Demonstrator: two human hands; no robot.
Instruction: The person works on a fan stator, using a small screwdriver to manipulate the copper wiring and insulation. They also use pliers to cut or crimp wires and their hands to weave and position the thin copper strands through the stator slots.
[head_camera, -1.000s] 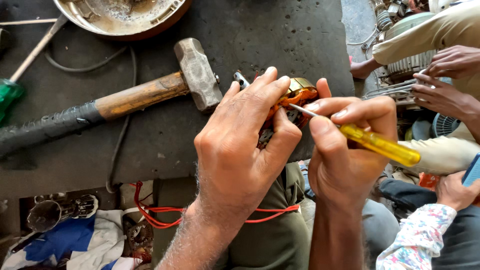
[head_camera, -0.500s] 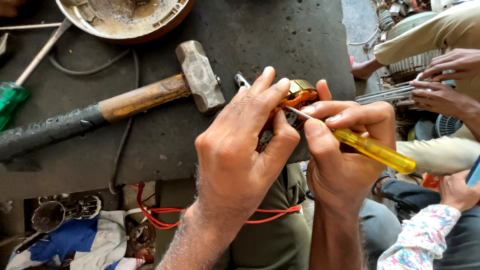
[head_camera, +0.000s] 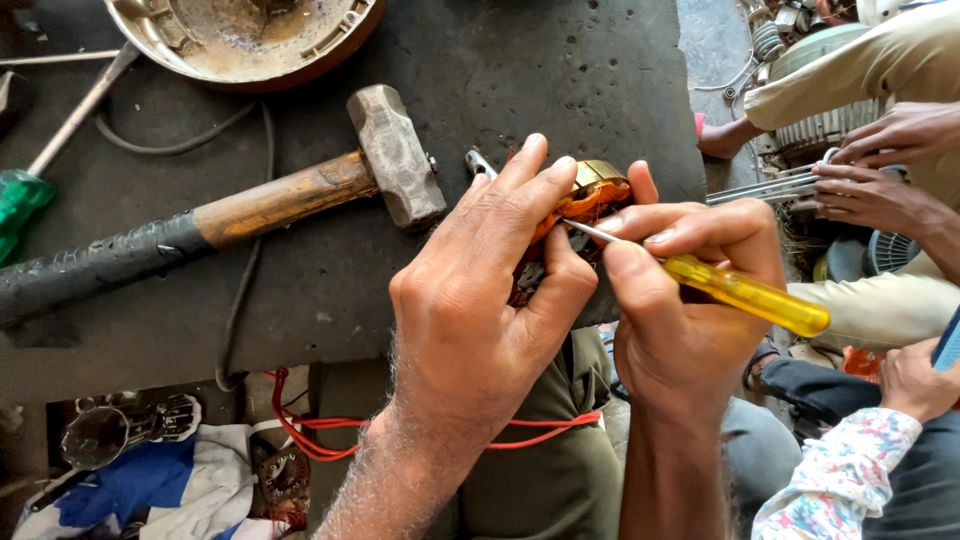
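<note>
Orange-wound copper coil part (head_camera: 590, 195), small and partly hidden, sits clasped between the fingertips of the left hand (head_camera: 485, 300), whose fingers curl over it from above at the right edge of the dark worktop (head_camera: 520, 70). The right hand (head_camera: 690, 320) is closed around a screwdriver (head_camera: 745, 293) with a translucent yellow handle; thumb and forefinger pinch the handle near the metal shaft, and the thin shaft runs leftward to meet the coil part beneath the left fingers. The tip itself is hidden.

Just left of the hands, on the worktop, lies a hammer (head_camera: 300, 195) with a steel head, a wooden neck and a black-wrapped grip that reaches toward the left edge. At the top edge stands a round metal housing (head_camera: 245, 40) with a rust-coloured rim. A green-handled tool (head_camera: 22, 200) lies at the left edge. A red wire (head_camera: 300, 435) loops below the near edge.

Beyond the right edge, another person's hands (head_camera: 880, 165) hold thin metal rods (head_camera: 765, 187), well apart from the coil part.
</note>
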